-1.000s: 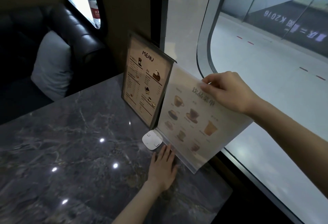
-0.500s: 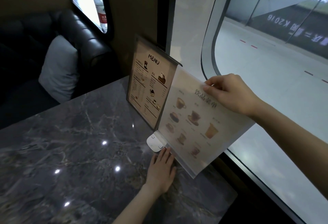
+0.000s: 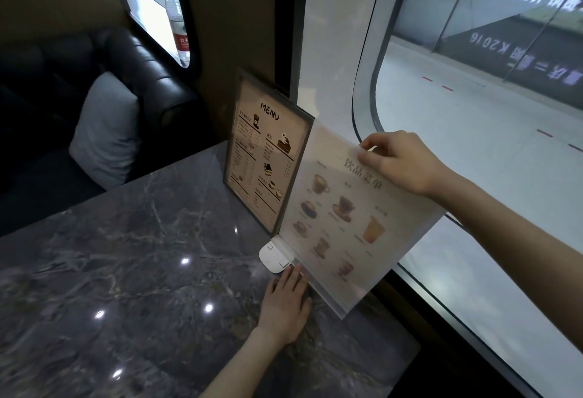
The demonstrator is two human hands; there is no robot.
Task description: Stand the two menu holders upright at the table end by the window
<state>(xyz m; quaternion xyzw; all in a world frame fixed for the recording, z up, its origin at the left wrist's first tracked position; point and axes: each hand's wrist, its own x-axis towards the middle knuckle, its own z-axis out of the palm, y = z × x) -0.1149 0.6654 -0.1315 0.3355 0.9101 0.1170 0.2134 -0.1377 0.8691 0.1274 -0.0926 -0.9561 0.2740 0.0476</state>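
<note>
Two menu holders stand at the window end of the dark marble table (image 3: 132,255). The brown "MENU" holder (image 3: 266,157) is upright on the left, close to the wall. Beside it stands the clear acrylic drinks menu holder (image 3: 347,217), tilted slightly toward the window. My right hand (image 3: 399,162) pinches its top edge. My left hand (image 3: 285,306) lies flat on the table with fingertips against the holder's base.
A small white device (image 3: 273,257) sits on the table between the two holders. A large window (image 3: 473,113) runs along the right edge. A black sofa with a grey cushion (image 3: 104,132) is behind the table, and a water bottle (image 3: 176,18) stands on a ledge.
Both hands keep the same hold on the clear holder, and it stays in place. The camera has shifted a little, so the scene sits lower and to the right.
</note>
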